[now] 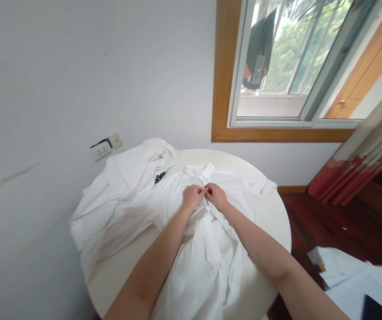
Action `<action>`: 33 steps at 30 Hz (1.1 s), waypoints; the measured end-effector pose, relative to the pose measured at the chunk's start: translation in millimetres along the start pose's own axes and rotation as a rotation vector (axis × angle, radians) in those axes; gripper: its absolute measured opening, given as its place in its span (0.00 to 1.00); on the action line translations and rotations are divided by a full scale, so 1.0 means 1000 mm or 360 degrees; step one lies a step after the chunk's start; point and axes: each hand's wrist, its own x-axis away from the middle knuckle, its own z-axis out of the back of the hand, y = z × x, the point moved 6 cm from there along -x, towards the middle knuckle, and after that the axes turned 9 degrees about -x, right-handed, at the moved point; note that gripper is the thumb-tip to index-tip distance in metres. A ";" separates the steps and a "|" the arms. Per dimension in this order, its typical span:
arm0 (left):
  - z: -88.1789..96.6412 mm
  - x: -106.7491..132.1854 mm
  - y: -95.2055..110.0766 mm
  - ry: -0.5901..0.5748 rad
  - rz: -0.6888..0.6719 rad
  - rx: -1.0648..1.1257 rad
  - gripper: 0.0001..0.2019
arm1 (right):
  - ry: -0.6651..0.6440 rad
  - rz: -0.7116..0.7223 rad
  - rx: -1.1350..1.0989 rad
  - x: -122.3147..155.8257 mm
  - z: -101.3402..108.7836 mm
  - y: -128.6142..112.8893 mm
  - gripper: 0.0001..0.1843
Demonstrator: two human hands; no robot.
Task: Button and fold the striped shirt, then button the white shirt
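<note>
A white collared shirt point(199, 262) lies spread over a round, pale table point(279, 218), collar toward the wall and its lower part hanging at the near edge. Both hands meet at the front opening just below the collar. My left hand point(192, 195) pinches the shirt's fabric there with thumb and forefinger. Right beside it, my right hand point(215, 195) is closed on the other side of the opening, fingertips nearly touching the left ones. Whether a button sits between the fingers is too small to tell.
More white clothing point(111, 200) is heaped at the table's left, against the wall. A wall socket point(100, 151) is just behind it. A window point(277, 66) is at the back right, above a red and cream curtain point(360, 164). Papers point(360, 284) lie at the lower right.
</note>
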 end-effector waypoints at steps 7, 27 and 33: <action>0.000 0.001 0.000 0.0053 0.0029 -0.0050 0.10 | -0.0011 0.0049 -0.0023 0.002 -0.002 0.001 0.14; -0.002 0.002 -0.002 0.0091 -0.0117 -0.0022 0.08 | 0.0135 0.0084 -0.0284 0.000 0.001 0.010 0.11; -0.002 0.002 -0.002 0.0111 -0.0133 -0.0005 0.09 | 0.0148 0.0062 -0.0281 -0.002 -0.002 0.017 0.08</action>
